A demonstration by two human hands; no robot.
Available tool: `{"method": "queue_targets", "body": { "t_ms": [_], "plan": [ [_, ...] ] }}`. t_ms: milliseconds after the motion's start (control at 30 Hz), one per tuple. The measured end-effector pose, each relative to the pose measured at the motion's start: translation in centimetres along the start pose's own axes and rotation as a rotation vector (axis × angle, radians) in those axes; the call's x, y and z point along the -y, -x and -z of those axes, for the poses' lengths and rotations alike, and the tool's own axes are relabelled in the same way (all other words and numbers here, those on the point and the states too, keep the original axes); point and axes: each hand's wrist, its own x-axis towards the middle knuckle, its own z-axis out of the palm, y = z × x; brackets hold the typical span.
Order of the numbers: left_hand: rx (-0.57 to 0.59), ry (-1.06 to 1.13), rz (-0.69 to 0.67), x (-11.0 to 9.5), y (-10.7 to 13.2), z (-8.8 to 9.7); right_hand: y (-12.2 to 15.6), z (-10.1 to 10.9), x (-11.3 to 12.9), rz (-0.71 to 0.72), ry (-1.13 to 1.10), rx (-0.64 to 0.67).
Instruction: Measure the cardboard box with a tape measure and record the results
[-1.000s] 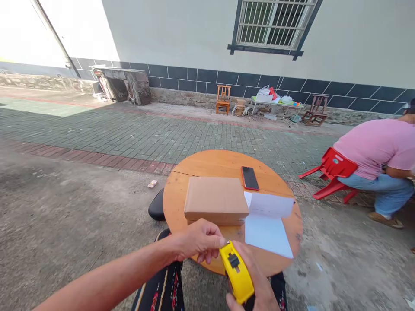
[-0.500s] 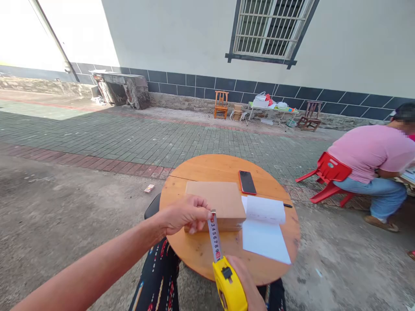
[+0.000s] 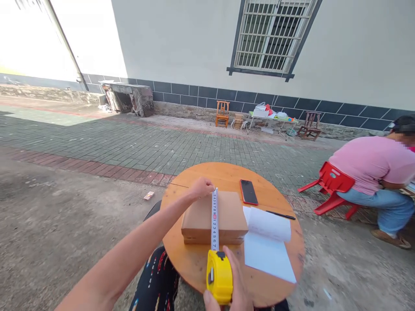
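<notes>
My left hand (image 3: 202, 188) pinches the end of the pulled-out blade of a tape measure (image 3: 220, 276), at the far edge of a brown cardboard box (image 3: 231, 211). The white blade runs across the box's top towards me, past its near edge. My right hand (image 3: 238, 285) is wrapped round the yellow case, just in front of the box. The box lies flat on a round wooden table (image 3: 191, 263). To its right are white sheets of paper (image 3: 269, 255), the upper one curling up.
A phone with a red edge (image 3: 248, 192) and a black pen (image 3: 280, 214) lie on the table's right side. A person in a pink shirt (image 3: 376, 162) sits on a red plastic chair (image 3: 337, 177) at the right. Wooden chairs and a cluttered folding table (image 3: 270, 115) stand by the wall.
My left hand has moved away from me, to the box's far edge, drawing out more blade. The blade now spans the box top. The yellow case has turned more upright.
</notes>
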Motion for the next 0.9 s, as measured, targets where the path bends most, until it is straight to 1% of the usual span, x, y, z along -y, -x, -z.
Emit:
{"method": "queue_targets", "body": {
  "t_ms": [67,167,333,433,500,667,733,900],
  "plan": [
    [-0.016,-0.051,0.008,0.4,-0.7,-1.1,-0.5,-0.2,0.2,-0.032,-0.015,-0.019],
    [-0.056,-0.107,0.001,1.1,-0.9,-2.2,-1.3,0.0,0.1,-0.039,-0.077,-0.01],
    [-0.101,-0.177,-0.059,1.5,-0.2,-2.5,-1.3,0.3,0.3,-0.188,-0.178,0.063],
    [-0.103,-0.201,-0.076,1.3,0.1,-2.4,-0.9,0.2,0.8,-0.234,-0.196,0.089],
    [-0.097,-0.206,-0.08,1.2,0.2,-2.4,-0.6,0.3,1.1,-0.207,-0.172,0.083],
    [-0.08,-0.208,-0.056,1.1,0.2,-2.3,-0.7,0.9,1.8,-0.032,-0.058,0.029],
    [-0.079,-0.211,-0.038,1.2,0.2,-2.1,-0.8,1.1,2.0,0.012,-0.029,0.029],
    [-0.071,-0.193,-0.054,1.5,-0.1,-2.3,-0.9,1.1,2.0,0.006,-0.034,0.05]
  ]
}}
